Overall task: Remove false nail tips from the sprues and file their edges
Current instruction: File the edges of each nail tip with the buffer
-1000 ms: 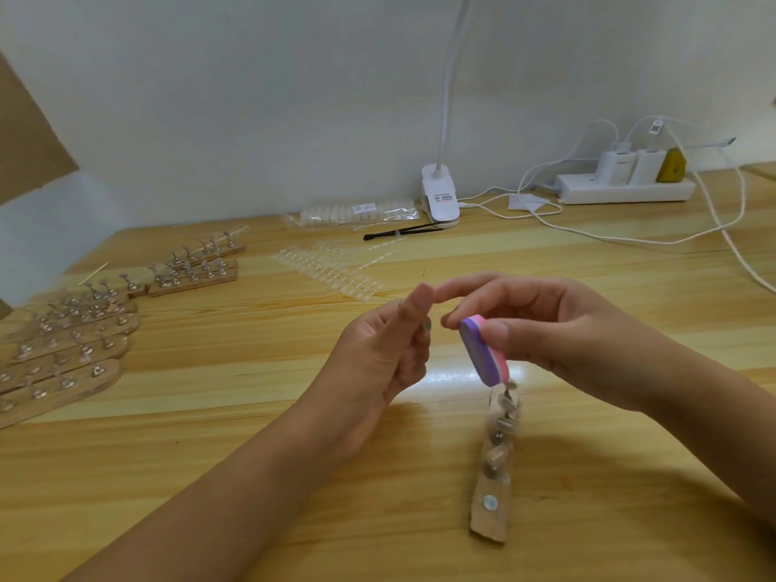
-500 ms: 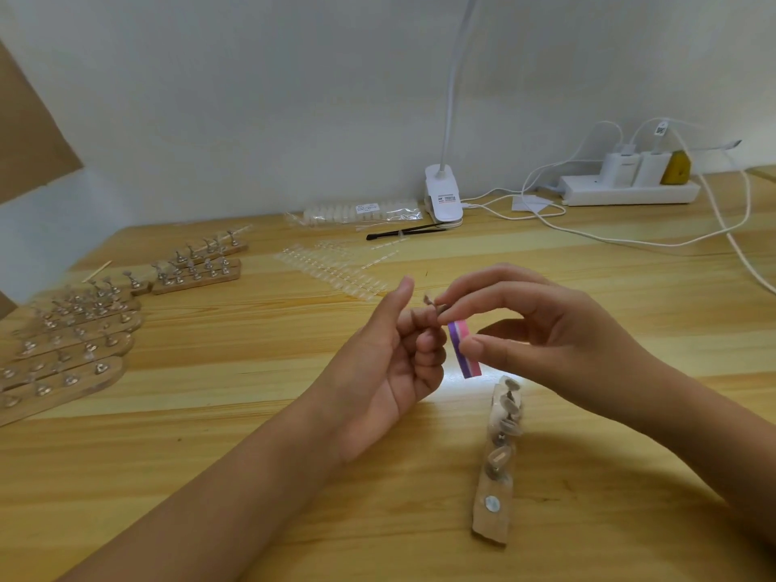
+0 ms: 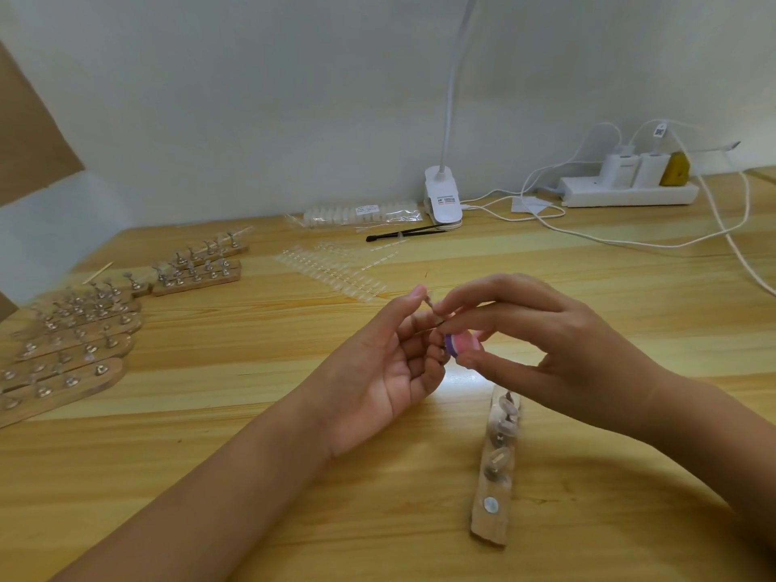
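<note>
False nail tip (image 3: 429, 305): a small greyish piece held above the counter (image 3: 294, 518), pinched by the left hand (image 3: 386, 363) at its thumb tip, with the forefinger of the right hand (image 3: 546, 350) touching it. It is too small to tell its shape. A second ago thumb and forefinger met with no piece showing between them.
Nail file (image 3: 462, 344): pink with a purple edge, in the right hand just below the tip. Its rounded end now faces the camera, whereas half a second ago it stood edge-on.
Left palm: more of it shows than a second ago.
Sprues (image 3: 331, 270): clear strips of tips lying flat beyond the hands, apart from them.
Bag of tips (image 3: 361, 212): a clear packet by the wall, beside the clip lamp (image 3: 443, 199).
Black tool (image 3: 411, 233): thin, lying in front of the lamp's clip.
Near wooden strip (image 3: 495, 468): on the counter under the right hand, carrying metal stands.
Left wooden strips (image 3: 63, 354): several side by side, studded with metal stands, with two more farther back.
Power strip (image 3: 625, 191): by the wall at right, with white chargers and a yellow plug. White cables trail over the counter.
Left grip: thumb straight and raised, fingers curled toward the palm, pinching the tip.
Right grip: thumb below and fingers above pinch the file, with the forefinger stretched to the tip.
</note>
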Demonstrator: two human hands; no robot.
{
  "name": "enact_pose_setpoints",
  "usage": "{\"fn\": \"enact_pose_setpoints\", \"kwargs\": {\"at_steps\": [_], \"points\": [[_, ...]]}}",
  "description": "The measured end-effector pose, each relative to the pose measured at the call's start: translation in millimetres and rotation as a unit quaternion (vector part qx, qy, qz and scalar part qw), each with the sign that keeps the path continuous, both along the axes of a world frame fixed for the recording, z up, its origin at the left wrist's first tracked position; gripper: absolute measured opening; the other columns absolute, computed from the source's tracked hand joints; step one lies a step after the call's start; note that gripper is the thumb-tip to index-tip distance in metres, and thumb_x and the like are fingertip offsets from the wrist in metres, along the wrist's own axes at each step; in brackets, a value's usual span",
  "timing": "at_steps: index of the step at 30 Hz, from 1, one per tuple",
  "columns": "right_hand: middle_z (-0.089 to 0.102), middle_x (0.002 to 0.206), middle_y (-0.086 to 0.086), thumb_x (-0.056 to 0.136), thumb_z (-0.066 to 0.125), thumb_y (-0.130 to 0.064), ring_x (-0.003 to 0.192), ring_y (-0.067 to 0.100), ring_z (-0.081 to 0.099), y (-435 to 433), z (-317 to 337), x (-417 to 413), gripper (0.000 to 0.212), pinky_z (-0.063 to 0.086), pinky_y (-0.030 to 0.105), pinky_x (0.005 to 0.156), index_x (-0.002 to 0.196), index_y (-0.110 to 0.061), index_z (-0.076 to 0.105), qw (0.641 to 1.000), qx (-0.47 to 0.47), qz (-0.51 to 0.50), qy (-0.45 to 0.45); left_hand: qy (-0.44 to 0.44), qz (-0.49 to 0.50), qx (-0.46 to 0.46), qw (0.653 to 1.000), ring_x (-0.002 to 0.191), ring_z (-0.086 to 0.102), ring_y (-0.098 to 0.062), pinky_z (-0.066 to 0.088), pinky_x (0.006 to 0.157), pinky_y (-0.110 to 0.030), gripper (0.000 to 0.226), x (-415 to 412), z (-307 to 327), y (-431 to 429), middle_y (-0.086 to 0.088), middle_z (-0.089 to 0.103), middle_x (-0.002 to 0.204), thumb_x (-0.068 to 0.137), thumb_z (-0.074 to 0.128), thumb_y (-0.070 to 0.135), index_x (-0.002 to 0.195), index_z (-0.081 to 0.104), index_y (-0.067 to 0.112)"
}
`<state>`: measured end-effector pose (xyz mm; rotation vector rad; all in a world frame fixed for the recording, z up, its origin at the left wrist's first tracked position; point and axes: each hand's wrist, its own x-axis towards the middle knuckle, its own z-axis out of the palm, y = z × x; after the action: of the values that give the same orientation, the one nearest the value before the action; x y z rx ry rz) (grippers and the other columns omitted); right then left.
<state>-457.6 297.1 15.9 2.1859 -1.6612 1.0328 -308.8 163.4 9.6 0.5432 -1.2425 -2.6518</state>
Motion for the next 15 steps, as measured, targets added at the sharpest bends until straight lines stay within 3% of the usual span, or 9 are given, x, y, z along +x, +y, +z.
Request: {"fn": "enact_pose_setpoints", "kwargs": {"at_steps": [4,11,15], "points": [[0.063,0.120,-0.003,0.095,0.059,-0.025,0.109,0.014,0.059,1.8,0.9,-2.7,0.024,0.050,0.032,0.092,0.111,-0.014,0.072,0.999,-0.001,-0.022,0.044,-0.008,-0.014,-0.008,1.000,0.067,0.060,-0.010,0.057,0.066,-0.019,0.036,0.9,1.2,-1.2,-0.006,0.062,0.081,0.075,0.075,0.042,0.086,0.075,0.008],[0.066,0.120,-0.002,0.098,0.056,-0.026,0.107,0.018,0.062,4.5,4.8,-3.0,0.026,0.059,0.037,0.072,0.113,-0.015,0.073,0.989,-0.023,-0.039,0.144,-0.002,-0.008,-0.013,1.000,0.065,0.060,-0.009,0.057,0.063,-0.018,0.032,1.7,3.3,-1.0,-0.004,0.063,0.078,0.072,0.077,0.041,0.081,0.077,0.010],[0.063,0.123,0.001,0.097,0.054,-0.029,0.109,0.015,0.059,5.0,6.7,-3.0,0.029,0.057,0.035,0.082,0.115,-0.015,0.071,0.992,-0.017,-0.039,0.121,0.002,0.009,-0.010,1.000,0.062,0.061,-0.008,0.056,0.061,-0.017,0.032,-0.1,3.8,-0.6,-0.004,0.064,0.076,0.064,0.080,0.040,0.078,0.078,0.011]]}}
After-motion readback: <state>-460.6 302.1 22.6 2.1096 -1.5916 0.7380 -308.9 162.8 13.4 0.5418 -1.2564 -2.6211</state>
